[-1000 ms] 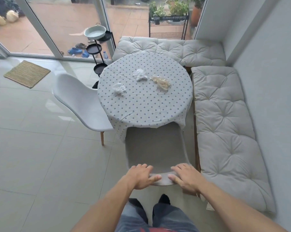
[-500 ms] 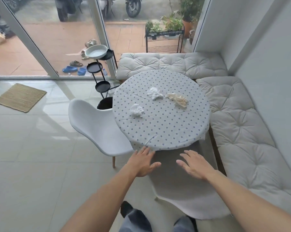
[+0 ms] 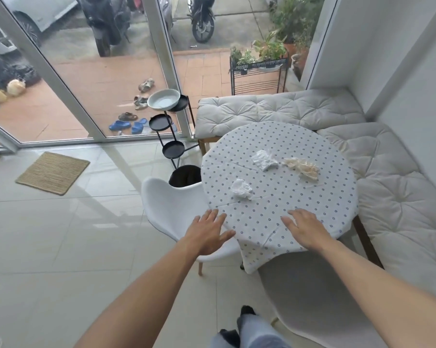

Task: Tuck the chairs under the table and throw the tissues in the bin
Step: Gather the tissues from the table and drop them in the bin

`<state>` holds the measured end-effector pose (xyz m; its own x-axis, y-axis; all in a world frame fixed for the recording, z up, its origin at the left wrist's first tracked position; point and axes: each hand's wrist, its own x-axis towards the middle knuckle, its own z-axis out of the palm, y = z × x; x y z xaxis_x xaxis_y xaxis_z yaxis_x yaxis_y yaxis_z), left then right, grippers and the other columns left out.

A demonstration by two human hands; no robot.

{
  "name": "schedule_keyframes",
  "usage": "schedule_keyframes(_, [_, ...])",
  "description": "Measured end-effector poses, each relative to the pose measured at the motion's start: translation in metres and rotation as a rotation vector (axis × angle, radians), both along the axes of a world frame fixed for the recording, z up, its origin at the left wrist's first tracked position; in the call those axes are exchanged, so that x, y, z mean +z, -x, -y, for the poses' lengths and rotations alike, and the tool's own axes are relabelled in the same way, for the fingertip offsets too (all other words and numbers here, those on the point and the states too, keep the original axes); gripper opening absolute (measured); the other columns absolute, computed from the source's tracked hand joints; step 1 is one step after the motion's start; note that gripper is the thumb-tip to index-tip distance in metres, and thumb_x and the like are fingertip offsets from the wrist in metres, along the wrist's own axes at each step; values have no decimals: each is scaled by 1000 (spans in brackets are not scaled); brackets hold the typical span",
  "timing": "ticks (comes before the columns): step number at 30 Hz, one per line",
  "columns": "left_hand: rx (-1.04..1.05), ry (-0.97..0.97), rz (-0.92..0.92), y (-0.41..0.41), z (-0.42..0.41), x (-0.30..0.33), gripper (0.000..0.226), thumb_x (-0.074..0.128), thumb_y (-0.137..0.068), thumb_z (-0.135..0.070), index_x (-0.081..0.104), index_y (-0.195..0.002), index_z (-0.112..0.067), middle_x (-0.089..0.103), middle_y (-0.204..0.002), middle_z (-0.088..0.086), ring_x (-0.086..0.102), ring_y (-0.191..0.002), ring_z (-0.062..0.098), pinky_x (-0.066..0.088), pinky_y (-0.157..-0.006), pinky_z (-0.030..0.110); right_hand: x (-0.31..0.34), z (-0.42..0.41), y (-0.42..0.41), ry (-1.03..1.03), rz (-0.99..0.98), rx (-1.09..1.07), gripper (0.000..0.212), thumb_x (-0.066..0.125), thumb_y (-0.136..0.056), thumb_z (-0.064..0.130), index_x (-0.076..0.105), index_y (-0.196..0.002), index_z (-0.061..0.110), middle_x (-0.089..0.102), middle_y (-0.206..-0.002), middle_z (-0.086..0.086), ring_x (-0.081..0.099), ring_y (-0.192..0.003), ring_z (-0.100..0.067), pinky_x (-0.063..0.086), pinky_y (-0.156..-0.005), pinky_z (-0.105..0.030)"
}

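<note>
A round table (image 3: pixel 282 209) with a dotted cloth holds two crumpled white tissues (image 3: pixel 241 188) (image 3: pixel 264 159) and a yellowish crumpled one (image 3: pixel 302 167). One white chair (image 3: pixel 312 295) sits partly under the table's near edge, below my right arm. A second white chair (image 3: pixel 170 209) stands at the table's left side, angled out. My left hand (image 3: pixel 208 234) hovers open over that chair's seat by the table edge. My right hand (image 3: pixel 304 229) hovers open above the tablecloth. A black bin (image 3: pixel 184 175) shows behind the left chair.
Cushioned benches (image 3: pixel 387 197) wrap the table at the back and right. A black tiered stand (image 3: pixel 166 126) with a pale bowl stands by the glass door. A woven mat (image 3: pixel 52 172) lies on the tiled floor at left.
Both hands let go of the near chair's back and lifted forward to the table edge. My view moved closer and rose, with the near chair now further under the table.
</note>
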<state>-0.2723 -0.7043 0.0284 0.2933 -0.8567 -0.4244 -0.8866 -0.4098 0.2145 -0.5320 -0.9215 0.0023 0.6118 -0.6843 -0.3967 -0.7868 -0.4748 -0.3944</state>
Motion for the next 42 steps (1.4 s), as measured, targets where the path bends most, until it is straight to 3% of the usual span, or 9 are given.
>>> schedule_keyframes(14, [-205,-65,8,-89,168,-42,80,39,-104,-64,7,-165,-23,4,-175,12,5,-160,32,16,-128,52,-55,130,-91,60,-143,-48,65,28,-106,60,30,-158,21,18,-169,-13,10,-156,-32,18,-122,-54])
schedule_keyframes(18, [-302,-80,-9,-89,225,-71,69,54,-104,-44,21,-160,-23,17,-171,15,25,-153,38,35,-118,52,-70,175,-108,96,-218,-84,61,32,-107,55,29,-158,21,15,-170,-15,7,-156,-34,12,-124,-57])
schedule_keyframes(22, [-371,-106,39,-85,257,-103,48,60,-97,-16,42,-142,-17,44,-143,15,47,-125,37,49,-94,46,-82,213,-120,131,-230,-105,60,42,-105,44,26,-158,22,11,-170,-17,5,-155,-38,10,-123,-61])
schedule_keyframes(26, [-388,-111,6,-89,269,-122,24,51,-88,10,45,-99,-10,46,-115,12,43,-96,28,44,-66,38,-88,239,-129,171,-267,-93,59,48,-102,28,28,-157,23,7,-170,-18,0,-156,-38,8,-124,-61])
schedule_keyframes(30, [-392,-52,-62,-106,285,-133,26,46,-90,13,42,-85,-12,45,-98,7,46,-90,27,50,-64,43,-91,256,-137,184,-299,-115,66,57,-95,15,30,-155,25,8,-169,-16,7,-154,-40,21,-120,-63])
schedule_keyframes(33, [-359,17,-106,-118,303,-132,18,47,-90,10,57,-89,-5,54,-100,10,50,-91,28,50,-64,44,-96,266,-140,164,-298,-150,71,62,-88,7,36,-151,26,21,-163,-16,28,-143,-38,38,-109,-55])
schedule_keyframes(35, [-350,92,-126,-124,321,-126,16,49,-90,7,61,-93,-3,57,-100,11,52,-92,29,45,-61,41,-98,269,-140,193,-289,-165,67,62,-86,4,44,-147,26,39,-146,-12,43,-124,-32,49,-92,-44])
schedule_keyframes(38, [-332,195,-156,-129,352,-117,16,51,-89,7,63,-92,-3,58,-97,11,52,-90,29,49,-62,45,-102,269,-140,202,-258,-192,46,60,-87,0,57,-129,17,48,-119,-7,48,-105,-27,43,-69,-33])
schedule_keyframes(42, [-346,248,-156,-128,396,-115,16,53,-89,6,64,-94,-4,58,-97,10,52,-90,31,53,-61,47,-108,264,-135,226,-187,-221,23,53,-89,-5,62,-107,7,49,-105,-6,47,-96,-25,39,-59,-33])
